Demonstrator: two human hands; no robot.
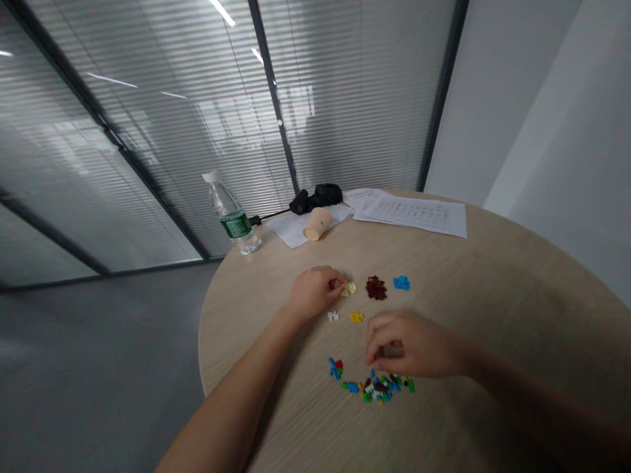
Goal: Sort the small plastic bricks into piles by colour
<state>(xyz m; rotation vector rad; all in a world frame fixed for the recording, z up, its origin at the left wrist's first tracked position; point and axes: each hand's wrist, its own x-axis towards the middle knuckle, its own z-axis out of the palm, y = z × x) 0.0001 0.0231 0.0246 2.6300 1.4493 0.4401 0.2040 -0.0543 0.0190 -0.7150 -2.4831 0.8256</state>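
At the left end of the upper row of toy bricks, my left hand point(318, 290) has its fingers curled together at a small pile of cream bricks point(350, 289). Its fingertips touch or nearly touch that pile, and whatever they pinch is hidden. My right hand point(401, 341), slightly blurred, hovers just above a mixed heap of small coloured bricks point(378, 387). Thumb and fingers come together there; I cannot make out anything between them. Sorted groups lie nearby: dark brown bricks point(376, 288), blue bricks point(401, 282), white bricks point(334, 316) and yellow bricks point(357, 317).
A round wooden table point(493, 295) carries everything. Towards its far edge are a water bottle point(236, 222), a paper cup point(318, 223) on its side, printed sheets point(414, 213) and a black folded item point(318, 197). Behind stands a glass partition with blinds point(355, 98).
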